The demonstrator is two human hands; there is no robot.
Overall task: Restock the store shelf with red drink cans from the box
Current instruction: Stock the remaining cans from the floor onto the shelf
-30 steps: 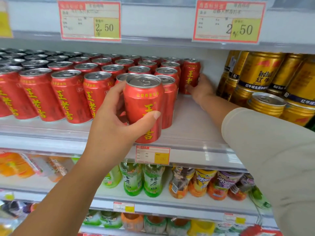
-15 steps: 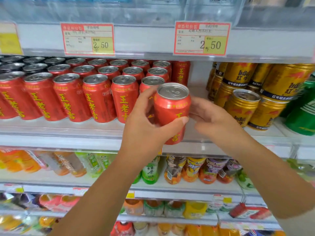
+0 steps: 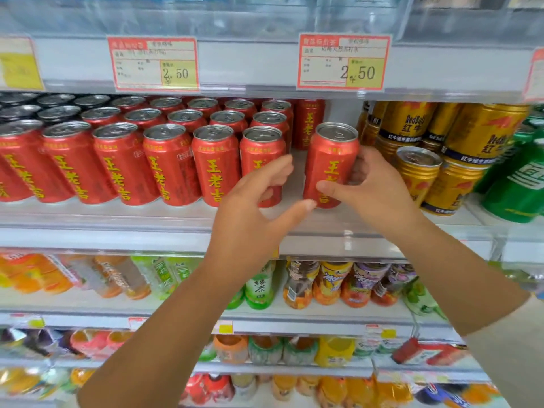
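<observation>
Right hand (image 3: pixel 371 189): thumb low on the front and fingers wrapped round the far side of one red Wanglaoji can (image 3: pixel 329 160).

Can: upright, long axis vertical, base apparently down on the shelf (image 3: pixel 117 228). It stands at the right end of the front row of red cans (image 3: pixel 164 163), just beside the gold Red Bull cans (image 3: pixel 418 169).

Left hand (image 3: pixel 253 219): holds nothing, fingers loosely spread. It hangs in front of the neighbouring can (image 3: pixel 259 148), thumb tip near the held can's base; I cannot tell whether it touches.

Key relation: a gap lies between the held can and its neighbour, on the held can's left.

Judgement: the next move is a short leftward slide to close the row. The right hand has the can, so it should do it, and the can must stay vertical so it does not tip.
</observation>
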